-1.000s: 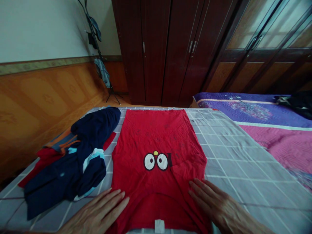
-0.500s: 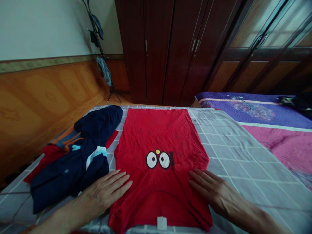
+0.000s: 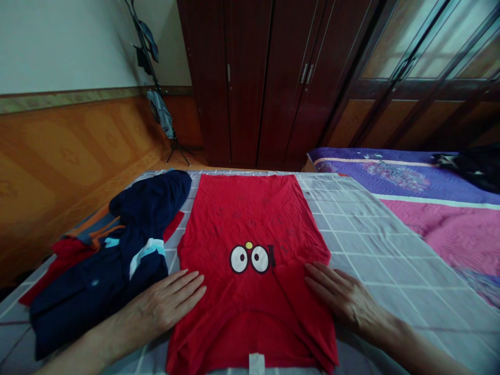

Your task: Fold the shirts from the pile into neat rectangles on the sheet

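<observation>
A red shirt (image 3: 246,219) lies spread out on the bed, its neckline and a pale label toward me and two printed cartoon eyes near its middle. My left hand (image 3: 174,299) rests flat on the shirt's left edge, fingers stretched out. On the right edge lies my right hand (image 3: 338,294), its fingers extended over the cloth. Neither hand grips anything. Beside my left forearm is a heap of dark blue clothing (image 3: 89,284) with light blue and white parts, above red and orange-striped pieces.
The bed has a grey checked sheet (image 3: 359,245). To the right is another bed with a purple and pink cover (image 3: 441,224) and a dark item on it. Behind stand a dark red wardrobe (image 3: 250,120) and a coat rack (image 3: 156,83) at the left corner.
The view has shifted slightly, so most things appear a little further left. Both hands remain on the shirt's edges, with little visible change in the cloth.
</observation>
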Demonstrator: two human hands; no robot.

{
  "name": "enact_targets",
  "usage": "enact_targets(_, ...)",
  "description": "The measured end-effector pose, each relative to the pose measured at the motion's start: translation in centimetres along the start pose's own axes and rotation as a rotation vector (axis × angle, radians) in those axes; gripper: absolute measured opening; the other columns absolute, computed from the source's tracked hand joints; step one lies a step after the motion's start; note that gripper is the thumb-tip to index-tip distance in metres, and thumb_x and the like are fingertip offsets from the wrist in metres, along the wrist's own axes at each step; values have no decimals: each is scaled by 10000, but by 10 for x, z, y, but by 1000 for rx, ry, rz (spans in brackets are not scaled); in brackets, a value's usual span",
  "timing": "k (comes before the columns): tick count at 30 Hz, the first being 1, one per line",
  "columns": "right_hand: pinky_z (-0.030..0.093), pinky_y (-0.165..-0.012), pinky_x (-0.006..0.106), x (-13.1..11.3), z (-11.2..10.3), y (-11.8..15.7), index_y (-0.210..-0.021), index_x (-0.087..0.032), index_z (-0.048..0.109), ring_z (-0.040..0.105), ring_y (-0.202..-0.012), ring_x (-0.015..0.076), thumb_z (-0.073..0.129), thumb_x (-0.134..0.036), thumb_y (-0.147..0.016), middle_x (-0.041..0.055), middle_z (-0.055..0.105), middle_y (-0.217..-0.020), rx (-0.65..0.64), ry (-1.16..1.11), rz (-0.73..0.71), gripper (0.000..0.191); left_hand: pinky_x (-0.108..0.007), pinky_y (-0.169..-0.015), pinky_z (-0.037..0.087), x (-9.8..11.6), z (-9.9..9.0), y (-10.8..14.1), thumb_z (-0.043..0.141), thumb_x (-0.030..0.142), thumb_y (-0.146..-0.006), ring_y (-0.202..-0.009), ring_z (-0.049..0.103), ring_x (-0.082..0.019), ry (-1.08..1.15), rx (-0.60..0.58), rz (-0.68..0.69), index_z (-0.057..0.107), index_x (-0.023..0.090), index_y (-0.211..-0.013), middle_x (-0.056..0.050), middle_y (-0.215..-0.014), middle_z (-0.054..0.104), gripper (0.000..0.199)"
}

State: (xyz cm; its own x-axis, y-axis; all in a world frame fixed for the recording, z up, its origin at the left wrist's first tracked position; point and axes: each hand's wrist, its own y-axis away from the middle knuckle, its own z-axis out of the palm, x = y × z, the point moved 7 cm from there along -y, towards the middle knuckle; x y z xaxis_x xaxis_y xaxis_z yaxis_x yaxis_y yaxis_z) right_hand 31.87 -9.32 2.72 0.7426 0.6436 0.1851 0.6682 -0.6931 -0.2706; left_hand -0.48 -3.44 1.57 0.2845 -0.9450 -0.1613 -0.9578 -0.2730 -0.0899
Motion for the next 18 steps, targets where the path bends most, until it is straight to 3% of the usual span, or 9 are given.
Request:
enact_targets(4,533,-859,363,5,4,2,-1090,-144,633,587,-1106,236,442,-138,-857,156,612,-1211,5,-105,121,301,-345,-1080,374,-5,-1,0,367,-43,-770,-1271,448,-186,51,-16,-31,400,207,-1381,-34,-1361,517,661)
enact_targets(7,499,-919,385,1,9,1,-1232,-152,568,518,-1197,255,497,-164,-814,161,537,-1312,-35,-177,132,424,-372,-1064,391,-10,-3,-2,421,21,-723,-1262,457,-215,138,-19,-82,377,206,-1400,-55,-1364,513,703)
enact_targets(12,487,-935,397,3,5,0,-1334,-165,482,540,-1174,258,562,-346,-815,159,550,-1300,-29,-280,133,555,-373,-1020,437,-13,-2,-3,415,112,-836,-1200,517,-223,150,51,-77,389,200,-1394,-79,-1288,576,565)
enact_targets(18,509,-913,385,4,-3,-4,-1250,-194,562,576,-1133,247,557,-332,-842,139,596,-1246,25,-358,174,430,-370,-1061,400,-17,1,-9,321,24,-875,-1260,460,-193,110,109,-104,492,200,-1314,-56,-1325,550,502)
